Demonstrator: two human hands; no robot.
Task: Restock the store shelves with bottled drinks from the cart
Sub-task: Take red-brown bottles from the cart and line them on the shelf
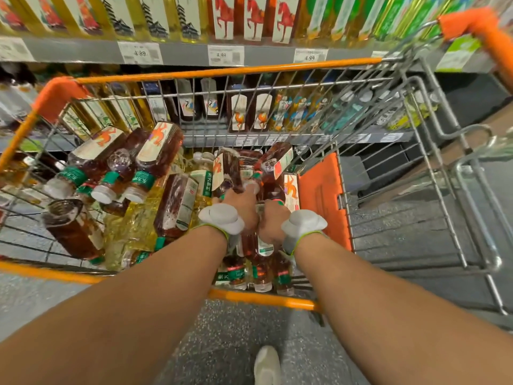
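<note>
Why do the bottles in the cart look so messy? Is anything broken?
Nothing looks broken or spilled. The brown bottles and yellow bottles in the cart mostly lie jumbled on their sides, pointing different ways, unlike the upright rows on the shelf.

**Cart** [222,71]: orange rim, silver-grey wire.
**Seat flap** [322,195]: solid orange.
**Brown bottles** [159,151]: amber-brown liquid; cream labels printed with an orange horse; green neck bands with white characters; white caps.
**Yellow bottles** [133,223]: pale golden liquid, green-and-white labels.
**Pagoda bottles** [155,18]: yellow liquid, white label, black pagoda drawing.
**Horse bottles** [252,18]: red-brown liquid, cream label, red horse.
**Green-label bottles** [388,20]: bright green and white bands; pattern blurred.
**Shelf edge** [188,52]: flat grey.
**Price tags** [140,52]: white, dark print.
**Floor** [222,343]: grey, finely speckled.
**Wrist pods** [222,219]: whitish-grey, on bands trimmed lime green.
**Shoe** [267,365]: white.
</note>
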